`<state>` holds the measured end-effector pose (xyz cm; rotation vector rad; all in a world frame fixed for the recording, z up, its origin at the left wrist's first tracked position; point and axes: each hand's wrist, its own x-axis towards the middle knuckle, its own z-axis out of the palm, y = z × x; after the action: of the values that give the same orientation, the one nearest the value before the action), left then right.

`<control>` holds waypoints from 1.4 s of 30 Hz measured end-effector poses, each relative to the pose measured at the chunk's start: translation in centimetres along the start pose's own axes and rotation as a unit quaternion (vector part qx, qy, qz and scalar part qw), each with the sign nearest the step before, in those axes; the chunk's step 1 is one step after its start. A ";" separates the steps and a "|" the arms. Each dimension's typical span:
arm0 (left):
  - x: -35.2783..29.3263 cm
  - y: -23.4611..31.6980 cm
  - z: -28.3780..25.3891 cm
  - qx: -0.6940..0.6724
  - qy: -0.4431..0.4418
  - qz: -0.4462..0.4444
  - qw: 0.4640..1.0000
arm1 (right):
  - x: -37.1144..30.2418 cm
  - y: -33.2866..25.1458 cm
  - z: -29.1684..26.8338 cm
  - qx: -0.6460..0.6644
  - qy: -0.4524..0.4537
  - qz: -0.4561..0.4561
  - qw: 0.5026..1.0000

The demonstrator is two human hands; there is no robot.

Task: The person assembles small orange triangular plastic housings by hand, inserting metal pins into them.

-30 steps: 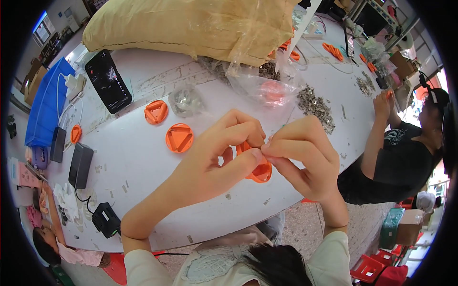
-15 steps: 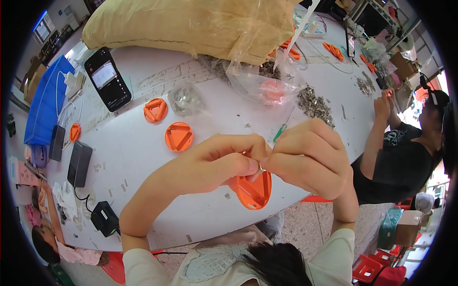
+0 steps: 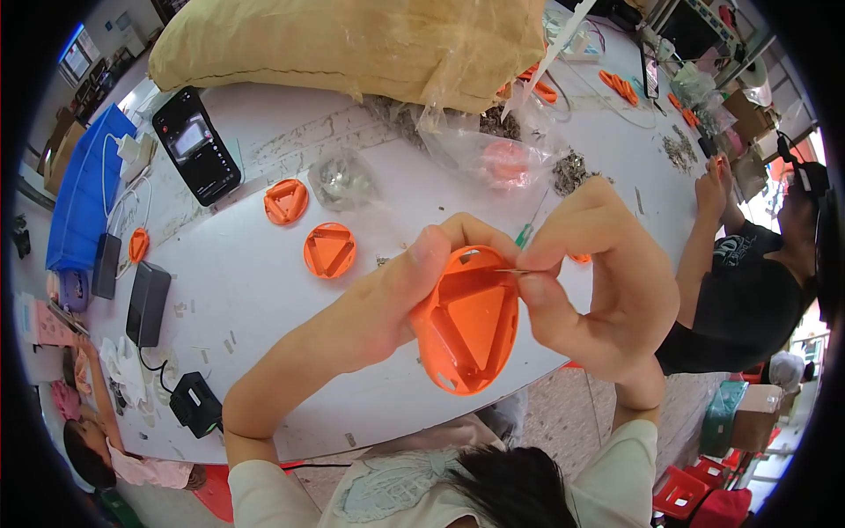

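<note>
My left hand (image 3: 396, 295) grips a round orange plastic piece (image 3: 475, 330) by its rim, its triangular recess turned toward me. Between thumb and forefinger, my right hand (image 3: 612, 286) pinches a thin, small metal strip (image 3: 512, 271) at the upper right edge of that piece. Whether the strip sits in a slot there cannot be made out. Two similar orange pieces, one farther off (image 3: 286, 202) and one nearer (image 3: 330, 251), lie on the table to the left. A green-handled tool (image 3: 525, 234) shows partly behind my right hand.
A big tan sack (image 3: 352, 48) and a clear bag with an orange piece (image 3: 504, 165) occupy the far side. Small metal strips (image 3: 570, 169) lie heaped beside them. A phone (image 3: 197, 145), black adapter (image 3: 148, 304) and blue bin (image 3: 86, 194) stand left. Co-workers sit right and lower left.
The orange piece has been tilted up to face me and raised slightly. My right hand has shifted right and turned, uncovering the metal strip in its pinch.
</note>
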<state>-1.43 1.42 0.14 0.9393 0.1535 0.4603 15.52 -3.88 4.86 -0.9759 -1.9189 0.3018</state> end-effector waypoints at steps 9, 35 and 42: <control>0.2 -0.3 1.4 -0.081 0.060 -0.049 0.994 | -1.1 -0.7 1.0 -0.050 0.001 0.031 0.998; 1.1 -0.2 1.8 0.014 0.116 0.013 0.993 | -5.1 0.6 1.1 0.030 0.159 0.108 0.981; 1.0 -0.7 0.9 -0.104 0.067 0.025 0.992 | -4.9 -0.2 1.8 0.004 0.125 0.094 0.988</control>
<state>-0.01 0.82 0.14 0.7081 0.2003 0.5759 15.19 -7.30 0.87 -1.1353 -1.6008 0.2808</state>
